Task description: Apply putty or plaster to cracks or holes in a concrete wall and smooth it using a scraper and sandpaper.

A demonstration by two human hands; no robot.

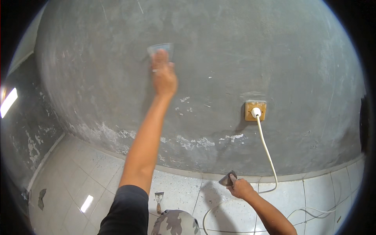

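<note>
My left hand point(163, 76) is raised to the grey wall, its fingers smeared by motion. Under its fingertips a flat, pale grey-blue scraper blade point(161, 47) lies against the wall surface. Low on the right, my right hand point(241, 188) is closed on a small dark grey flat blade point(227, 179), held by its edge just above the floor tiles. A putty knife point(158, 201) with a wooden handle lies on the floor beside my knee, touched by neither hand.
A yellowed wall socket point(255, 111) holds a white plug; its white cable point(267, 147) runs down and loops over the tiles near my right arm. Paint is flaking along the wall's lower part point(196, 141). Chips litter the tiled floor point(176, 186); a dark scrap point(41, 198) lies left.
</note>
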